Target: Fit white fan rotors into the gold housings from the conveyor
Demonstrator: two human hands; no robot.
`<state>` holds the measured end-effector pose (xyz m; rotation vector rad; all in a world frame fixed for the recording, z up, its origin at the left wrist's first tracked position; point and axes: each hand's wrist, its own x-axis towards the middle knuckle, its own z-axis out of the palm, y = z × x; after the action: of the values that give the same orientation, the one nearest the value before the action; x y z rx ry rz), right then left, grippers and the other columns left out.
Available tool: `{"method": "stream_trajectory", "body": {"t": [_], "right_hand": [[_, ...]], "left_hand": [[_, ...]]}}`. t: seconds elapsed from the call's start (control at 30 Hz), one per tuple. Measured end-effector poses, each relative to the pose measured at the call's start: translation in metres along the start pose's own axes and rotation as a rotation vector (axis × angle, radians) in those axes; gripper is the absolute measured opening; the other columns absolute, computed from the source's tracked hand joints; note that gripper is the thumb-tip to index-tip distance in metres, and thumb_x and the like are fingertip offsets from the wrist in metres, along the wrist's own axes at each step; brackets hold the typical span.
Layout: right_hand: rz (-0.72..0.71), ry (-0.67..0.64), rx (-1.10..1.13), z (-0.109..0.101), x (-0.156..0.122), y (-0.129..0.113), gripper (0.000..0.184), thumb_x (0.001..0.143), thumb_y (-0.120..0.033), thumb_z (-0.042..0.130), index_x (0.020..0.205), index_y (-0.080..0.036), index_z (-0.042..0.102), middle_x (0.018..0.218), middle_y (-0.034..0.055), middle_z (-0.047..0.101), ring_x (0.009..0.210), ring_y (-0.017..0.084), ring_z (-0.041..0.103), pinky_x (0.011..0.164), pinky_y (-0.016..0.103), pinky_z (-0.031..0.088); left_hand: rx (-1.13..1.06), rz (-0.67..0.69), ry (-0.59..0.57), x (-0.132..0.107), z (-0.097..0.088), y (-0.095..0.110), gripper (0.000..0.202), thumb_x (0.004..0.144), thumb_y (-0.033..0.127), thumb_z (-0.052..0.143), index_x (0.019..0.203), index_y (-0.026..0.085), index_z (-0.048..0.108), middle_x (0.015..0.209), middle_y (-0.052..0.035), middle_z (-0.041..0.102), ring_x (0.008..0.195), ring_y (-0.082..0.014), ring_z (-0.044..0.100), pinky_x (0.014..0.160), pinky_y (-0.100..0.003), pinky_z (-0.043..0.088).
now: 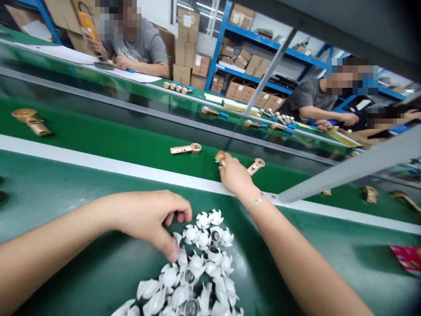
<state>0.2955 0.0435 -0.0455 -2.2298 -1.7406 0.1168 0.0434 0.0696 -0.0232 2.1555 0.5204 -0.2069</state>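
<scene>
My left hand (148, 215) is at the upper left edge of a heap of white fan blades (197, 263), its thumb apart from the curled fingers and nothing visible between them. Some of the blades lie with their dark round hubs upward. Over the green conveyor belt (131, 153), my right hand (236, 174) is closed around a gold handheld fan body (219, 156); most of it is hidden by the fingers. Just right of that hand, another gold fan body (257, 166) lies on the belt. One more gold fan body (186, 149) lies to its left.
A white rail (98, 161) divides my green bench from the belt. A grey metal post (348, 166) slants up on the right. Farther left lies a gold fan piece (32, 121). Two people sit across, near shelves of cartons (259, 66). A red packet (407, 258) lies right.
</scene>
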Motion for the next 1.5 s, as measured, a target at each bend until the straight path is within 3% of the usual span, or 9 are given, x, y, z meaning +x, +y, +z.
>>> {"method": "stream_trajectory", "body": {"t": [0.13,0.3,0.43,0.57,0.77,0.97,1.17,1.37,1.5], "right_hand": [[-0.099,-0.007,-0.051,-0.009,-0.015,0.027,0.035,0.097,-0.034,0.062,0.127,-0.016,0.06,0.124,0.0101,0.064,0.113,0.025,0.062,0.096,0.048,0.051],[-0.137,0.008,-0.044,-0.037,-0.121,0.067,0.015,0.097,-0.02,0.052,0.101,-0.015,0.066,0.094,0.0094,0.07,0.087,0.022,0.066,0.08,0.036,0.055],[-0.151,0.059,-0.051,-0.03,-0.168,0.09,0.017,0.098,-0.017,0.049,0.097,-0.016,0.066,0.093,0.0104,0.069,0.087,0.023,0.064,0.08,0.038,0.055],[-0.152,0.098,-0.091,-0.017,-0.16,0.097,0.021,0.097,-0.017,0.049,0.102,-0.016,0.069,0.099,0.0127,0.068,0.092,0.026,0.061,0.084,0.044,0.054],[-0.197,0.066,-0.159,-0.02,-0.147,0.101,0.024,0.099,-0.017,0.048,0.1,-0.015,0.072,0.097,0.0119,0.068,0.089,0.024,0.06,0.081,0.039,0.053],[-0.241,-0.07,-0.292,-0.025,-0.136,0.087,0.026,0.097,-0.011,0.049,0.086,-0.015,0.072,0.085,0.0106,0.066,0.083,0.025,0.054,0.075,0.039,0.044],[-0.262,-0.175,-0.324,-0.034,-0.111,0.071,0.024,0.081,0.0,0.058,0.064,-0.016,0.062,0.074,0.0124,0.062,0.074,0.026,0.05,0.063,0.038,0.036],[-0.256,-0.111,-0.081,-0.037,-0.1,0.034,0.019,0.086,-0.003,0.054,0.075,-0.018,0.055,0.079,0.0057,0.061,0.078,0.02,0.055,0.073,0.033,0.045],[-0.253,-0.141,0.407,-0.033,-0.103,-0.017,0.015,0.098,-0.013,0.046,0.087,-0.022,0.051,0.085,0.0001,0.057,0.077,0.013,0.056,0.068,0.024,0.048]], "left_hand": [[0.07,0.012,-0.06,0.0,0.007,0.001,0.033,0.063,0.031,0.084,0.093,0.027,0.073,0.088,-0.0006,0.068,0.077,-0.0191,0.06,0.06,-0.024,0.041],[-0.013,0.026,-0.014,0.009,0.008,-0.017,0.028,0.072,0.032,0.078,0.098,0.022,0.076,0.079,-0.0038,0.067,0.068,-0.017,0.06,0.059,-0.022,0.044],[-0.232,-0.031,0.13,0.019,0.018,-0.037,0.033,0.073,0.037,0.08,0.101,0.02,0.076,0.06,0.0027,0.055,0.05,-0.009,0.042,0.045,-0.016,0.035],[-0.357,0.019,0.356,0.022,0.029,-0.041,0.024,0.073,0.03,0.081,0.095,0.023,0.077,0.054,0.0068,0.047,0.046,-0.0053,0.031,0.041,-0.013,0.025],[-0.216,-0.074,0.139,0.023,0.02,-0.04,0.04,0.071,0.039,0.082,0.105,0.019,0.075,0.062,0.0027,0.053,0.051,-0.0078,0.035,0.043,-0.016,0.03],[-0.235,-0.082,0.126,0.024,0.017,-0.041,0.04,0.074,0.044,0.078,0.106,0.02,0.074,0.06,0.004,0.051,0.052,-0.0092,0.036,0.045,-0.017,0.031],[-0.283,-0.115,0.072,0.023,0.015,-0.04,0.046,0.078,0.05,0.076,0.112,0.019,0.069,0.064,0.0032,0.053,0.055,-0.0097,0.04,0.051,-0.02,0.034],[-0.857,-0.056,0.243,0.022,0.034,-0.028,0.043,0.073,0.031,0.085,0.111,0.018,0.07,0.07,0.001,0.069,0.065,-0.0112,0.063,0.066,-0.021,0.051],[-1.302,0.05,0.282,0.021,0.047,-0.011,0.043,0.07,0.018,0.087,0.111,0.02,0.073,0.08,-0.0011,0.078,0.073,-0.0111,0.073,0.073,-0.02,0.057]]}}
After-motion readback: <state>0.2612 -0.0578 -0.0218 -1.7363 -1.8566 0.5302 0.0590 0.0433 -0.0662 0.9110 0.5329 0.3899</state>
